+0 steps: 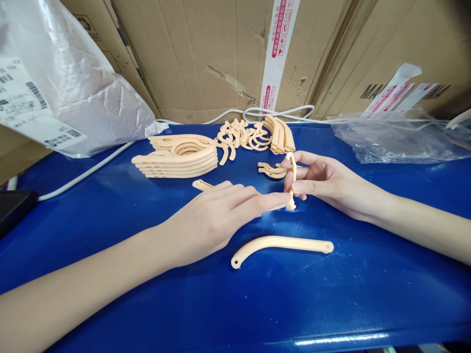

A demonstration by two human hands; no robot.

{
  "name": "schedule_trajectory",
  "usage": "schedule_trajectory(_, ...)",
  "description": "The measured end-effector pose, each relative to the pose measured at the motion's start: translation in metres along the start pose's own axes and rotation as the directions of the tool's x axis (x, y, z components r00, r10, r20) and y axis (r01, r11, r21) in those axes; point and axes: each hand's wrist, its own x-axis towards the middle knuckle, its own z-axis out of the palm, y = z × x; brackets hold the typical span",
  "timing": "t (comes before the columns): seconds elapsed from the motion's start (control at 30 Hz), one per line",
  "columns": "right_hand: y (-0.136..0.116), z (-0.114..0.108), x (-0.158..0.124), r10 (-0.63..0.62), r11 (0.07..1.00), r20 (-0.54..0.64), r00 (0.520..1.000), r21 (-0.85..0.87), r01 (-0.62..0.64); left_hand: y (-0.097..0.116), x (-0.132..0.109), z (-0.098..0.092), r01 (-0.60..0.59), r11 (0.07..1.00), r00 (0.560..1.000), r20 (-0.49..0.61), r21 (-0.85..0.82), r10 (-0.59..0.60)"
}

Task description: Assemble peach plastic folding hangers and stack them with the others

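My left hand (pixel 217 215) is closed over a cream plastic hanger arm (pixel 201 185), most of which it covers. Its index finger reaches right and touches the lower end of a thin curved hook piece (pixel 294 169). My right hand (pixel 327 184) pinches that hook piece upright between thumb and fingers, at the right end of the arm. Whether the two parts are joined there, I cannot tell. Nearer to me, a loose curved hanger arm (pixel 283 241) lies on the blue table (pixel 235 309). Behind my right fingertips are a few small curved pieces (pixel 271 170).
A stack of folded cream hangers (pixel 174 169) stands at the back left. Beside it lie a pile of small hook pieces (pixel 239 135) and more hanger arms (pixel 281 137). Cardboard boxes (pixel 206 59), a white cable (pixel 88 169), a silvery parcel (pixel 91 83) and clear plastic (pixel 397 139) border the table.
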Motion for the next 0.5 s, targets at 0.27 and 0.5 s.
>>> schedule_trajectory(0.27, 0.0012, -0.0004, 0.0002, -0.034, 0.999, 0.023, 0.999, -0.033, 0.034, 0.0008, -0.0004, -0.0007, 0.014, 0.999, 1.000, 0.025, 0.039, -0.015)
schedule_trajectory(0.5, 0.0010, 0.0009, 0.0001, -0.054, 0.996, 0.019, 0.998, -0.074, 0.055, 0.0002, -0.0008, 0.0002, 0.012, 1.000, 0.999, 0.036, 0.010, -0.013)
